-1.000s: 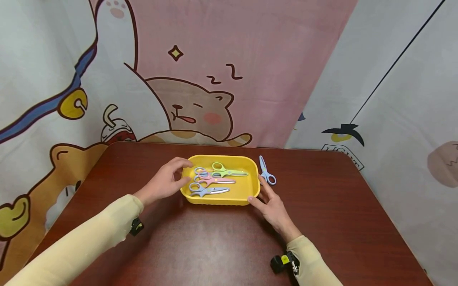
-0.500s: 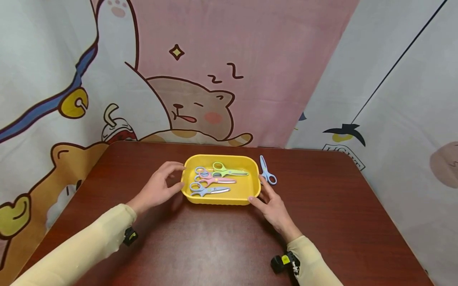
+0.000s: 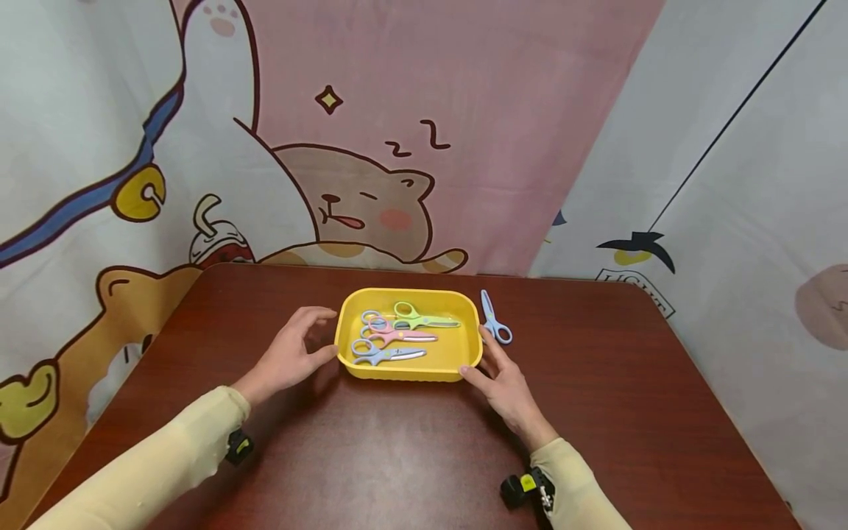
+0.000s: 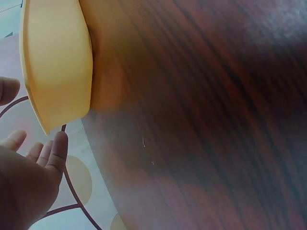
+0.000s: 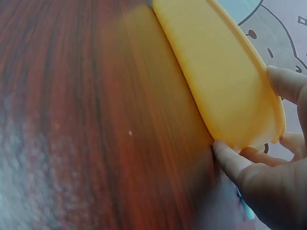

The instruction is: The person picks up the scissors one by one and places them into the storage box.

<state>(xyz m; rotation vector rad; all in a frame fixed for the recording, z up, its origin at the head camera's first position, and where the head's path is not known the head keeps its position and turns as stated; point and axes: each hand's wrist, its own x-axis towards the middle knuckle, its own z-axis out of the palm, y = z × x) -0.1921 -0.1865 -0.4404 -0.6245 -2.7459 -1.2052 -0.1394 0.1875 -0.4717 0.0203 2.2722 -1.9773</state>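
A yellow plastic tray (image 3: 450, 350) rests on the table with several children's scissors in it. Green scissors (image 3: 433, 321) lie at the back, pink scissors (image 3: 411, 336) in the middle, blue scissors (image 3: 384, 355) in front. Another pair is partly covered by the pink ones. My left hand (image 3: 291, 355) is at the tray's left end, fingers relaxed and spread, fingertips close to the rim, holding nothing. My right hand (image 3: 506, 386) holds the tray's front right corner, thumb at the front rim and fingers along the right side; the right wrist view shows the fingertips against the wall.
One more pair of blue scissors (image 3: 495, 324) lies on the table just right of the tray, beyond my right fingertips. The brown wooden table (image 3: 397, 449) ends at the back against a cartoon-printed curtain (image 3: 503, 132).
My left hand has drawn back to the left, from over the tray's left end to just outside its rim. The right hand, tray and scissors have stayed in place.
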